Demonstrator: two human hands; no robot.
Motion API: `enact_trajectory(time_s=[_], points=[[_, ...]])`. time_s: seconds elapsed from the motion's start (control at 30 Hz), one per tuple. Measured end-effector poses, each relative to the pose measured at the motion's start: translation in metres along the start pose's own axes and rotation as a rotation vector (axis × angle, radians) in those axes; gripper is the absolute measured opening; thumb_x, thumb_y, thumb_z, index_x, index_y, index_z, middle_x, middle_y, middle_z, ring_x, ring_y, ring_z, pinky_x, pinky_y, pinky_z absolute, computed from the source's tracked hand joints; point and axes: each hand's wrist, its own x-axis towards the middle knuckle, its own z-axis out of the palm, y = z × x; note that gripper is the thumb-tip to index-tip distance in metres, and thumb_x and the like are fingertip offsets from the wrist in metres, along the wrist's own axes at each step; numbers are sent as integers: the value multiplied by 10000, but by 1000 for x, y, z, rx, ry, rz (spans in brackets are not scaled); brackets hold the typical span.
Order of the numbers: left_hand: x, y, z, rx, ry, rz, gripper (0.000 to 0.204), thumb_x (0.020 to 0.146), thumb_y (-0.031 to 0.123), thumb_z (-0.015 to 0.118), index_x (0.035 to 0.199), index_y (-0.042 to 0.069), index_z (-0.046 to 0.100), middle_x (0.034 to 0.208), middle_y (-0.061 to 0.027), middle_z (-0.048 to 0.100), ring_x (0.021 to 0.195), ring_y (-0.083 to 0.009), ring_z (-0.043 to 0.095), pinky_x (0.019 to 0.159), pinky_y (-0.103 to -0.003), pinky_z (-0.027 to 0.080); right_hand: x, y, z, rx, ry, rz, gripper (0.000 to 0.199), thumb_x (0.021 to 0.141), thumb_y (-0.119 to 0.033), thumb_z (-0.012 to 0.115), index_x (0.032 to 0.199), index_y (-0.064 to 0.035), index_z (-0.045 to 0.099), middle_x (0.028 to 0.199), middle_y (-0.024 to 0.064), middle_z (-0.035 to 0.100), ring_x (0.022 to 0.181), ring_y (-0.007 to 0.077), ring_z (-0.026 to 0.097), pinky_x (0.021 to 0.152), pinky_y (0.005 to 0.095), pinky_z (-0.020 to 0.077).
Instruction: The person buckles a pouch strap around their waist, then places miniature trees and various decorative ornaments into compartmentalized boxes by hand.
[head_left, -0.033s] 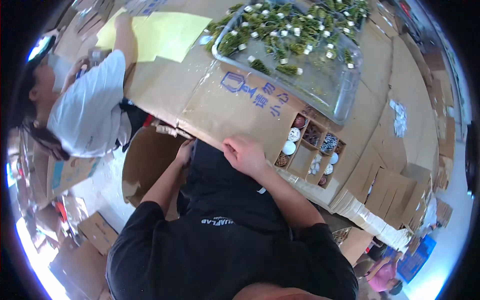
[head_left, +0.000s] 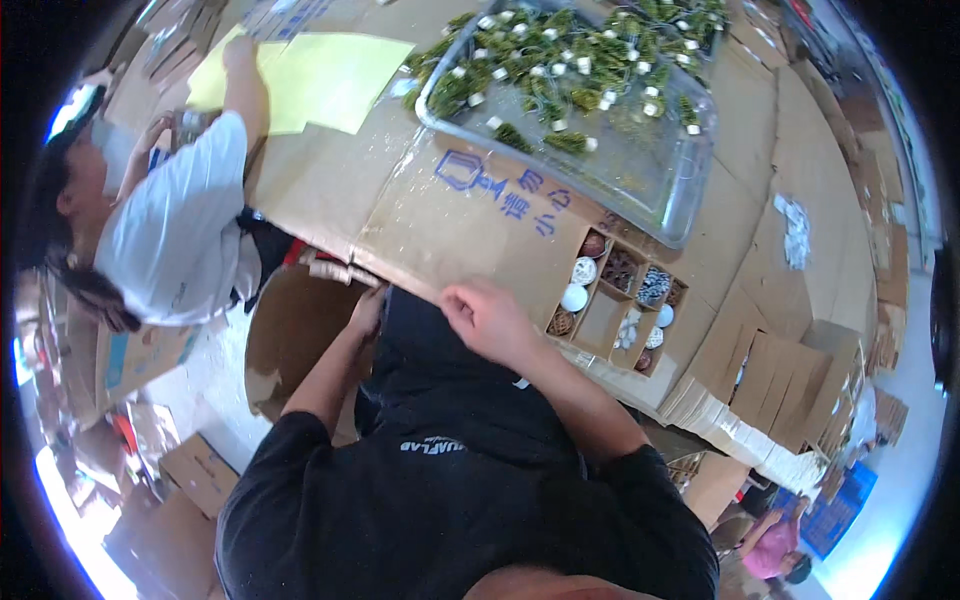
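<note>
My right hand (head_left: 490, 318) rests at the near edge of the cardboard-covered table (head_left: 400, 225), its fingers curled inward. Whether anything is inside them is hidden. Lower and to the left, my left hand (head_left: 370, 308) is beside the table edge, next to my dark clothing, with most of its fingers out of sight. To the right of my right hand lies a divided cardboard box (head_left: 601, 322). Its compartments hold white, brown and woven balls, a patterned dark piece and small pale pieces; one larger compartment is bare.
A clear plastic tub (head_left: 690, 190) of green sprigs with white caps stands farther back. At left, a co-worker in a pale shirt (head_left: 190, 215) reaches over yellow sheets (head_left: 345, 75). An open cardboard box (head_left: 275, 380) stands below the edge; flattened cardboard (head_left: 780, 385) lies at right.
</note>
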Motion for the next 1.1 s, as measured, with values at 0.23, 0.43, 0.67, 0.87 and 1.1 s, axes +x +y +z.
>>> enact_trajectory(time_s=[0.23, 0.43, 0.67, 0.87, 1.1], points=[[-32, -4, -11, 310, 291, 98, 461, 976, 420, 583, 1102, -14, 675, 805, -69, 653, 734, -173, 628, 673, -327, 512, 88, -46, -139, -277, 334, 43, 89, 867, -105, 676, 937, -53, 692, 845, 113, 688, 782, 274, 666, 727, 349, 524], [-50, 7, -16, 569, 686, 264, 747, 923, 337, 663, 1470, -28, 309, 1266, -275, 479, 1190, -385, 476, 1021, -459, 411, 174, 76, -157, -639, 17, 231, 310, 816, -101, 637, 1106, -158, 729, 1060, 152, 712, 982, 339, 673, 871, 450, 541], [-92, 90, 1, 197, 608, 902, 485, 935, 79, 611, 1370, -7, 416, 1199, -153, 496, 1054, -221, 561, 920, -355, 473, 187, 95, -150, -849, -5, 188, 213, 814, -158, 632, 989, -129, 749, 985, 142, 721, 937, 336, 687, 803, 459, 563], [-103, 176, 51, 405, 397, 1355, 271, 860, -12, 596, 1128, -26, 555, 1085, -152, 555, 999, -270, 573, 904, -361, 459, 167, 68, -165, -522, 212, 125, 138, 776, -177, 676, 840, -74, 741, 890, 147, 724, 820, 324, 701, 729, 437, 562], [-80, 297, 144, 775, 200, 1440, 261, 852, 132, 701, 1075, 19, 624, 1034, -161, 634, 968, -356, 610, 854, -433, 499, 126, 37, -233, 684, 440, 324, 87, 897, -155, 662, 929, -79, 688, 808, -38, 614, 671, 61, 507, 573, 245, 409]])
